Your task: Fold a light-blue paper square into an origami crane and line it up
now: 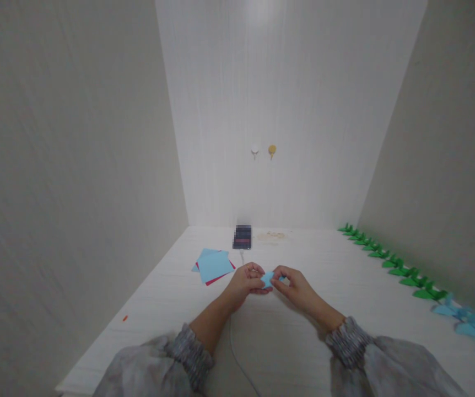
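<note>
A small piece of folded light-blue paper (267,279) is held up between my two hands over the white table. My left hand (249,281) has its fingers closed on the paper's left side. Thumb and fingertips of my right hand (289,282) pinch its right end. Much of the paper is hidden by the fingers, so its exact folds cannot be made out. To the left of my left hand lies a loose stack of square sheets (215,266), light blue on top with red edges showing beneath.
A phone-like dark device (243,237), blurred, stands at the back with a white cable (237,358) running toward me. Green folded paper pieces (394,264) and light-blue ones (469,325) line the right edge. An orange bit (125,318) lies left. Walls enclose three sides; two hooks (271,150) hang behind.
</note>
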Tool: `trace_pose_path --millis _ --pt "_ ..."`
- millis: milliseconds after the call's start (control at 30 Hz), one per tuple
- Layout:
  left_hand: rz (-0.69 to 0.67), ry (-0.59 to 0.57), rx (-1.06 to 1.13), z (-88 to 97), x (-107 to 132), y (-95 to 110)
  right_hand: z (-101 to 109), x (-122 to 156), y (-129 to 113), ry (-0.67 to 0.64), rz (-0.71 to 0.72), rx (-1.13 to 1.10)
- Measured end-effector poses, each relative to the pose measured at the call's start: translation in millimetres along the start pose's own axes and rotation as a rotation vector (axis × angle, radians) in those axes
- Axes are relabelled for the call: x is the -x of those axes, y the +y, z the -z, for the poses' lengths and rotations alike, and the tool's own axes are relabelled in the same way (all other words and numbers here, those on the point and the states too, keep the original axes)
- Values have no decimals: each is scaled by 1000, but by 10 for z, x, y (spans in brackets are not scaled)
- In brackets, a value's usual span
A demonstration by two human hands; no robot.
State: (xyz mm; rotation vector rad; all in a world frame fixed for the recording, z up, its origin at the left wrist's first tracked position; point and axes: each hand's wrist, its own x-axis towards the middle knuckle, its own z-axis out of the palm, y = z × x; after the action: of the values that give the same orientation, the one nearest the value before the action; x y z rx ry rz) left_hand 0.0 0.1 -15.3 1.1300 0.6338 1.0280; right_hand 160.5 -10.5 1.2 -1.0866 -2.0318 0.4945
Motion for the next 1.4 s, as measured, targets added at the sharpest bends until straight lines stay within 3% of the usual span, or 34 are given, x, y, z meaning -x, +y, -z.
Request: trace_pose_path --millis 267,467,667,800,1400 --pt "-16 65 -101 -12 -13 -23 -23 3 14 -6 -4 -36" --pt "-22 76 -79 -3 -24 -19 -24 -5 69 72 -27 -132" --pt "-40 113 -57 7 -24 -7 -37 -44 100 84 -127 -449" --pt "-27 129 -41 14 -28 5 -48 -46 91 9 -213 -640" --pt "-6 154 -30 -6 -31 6 -42 -33 63 4 -164 -632"
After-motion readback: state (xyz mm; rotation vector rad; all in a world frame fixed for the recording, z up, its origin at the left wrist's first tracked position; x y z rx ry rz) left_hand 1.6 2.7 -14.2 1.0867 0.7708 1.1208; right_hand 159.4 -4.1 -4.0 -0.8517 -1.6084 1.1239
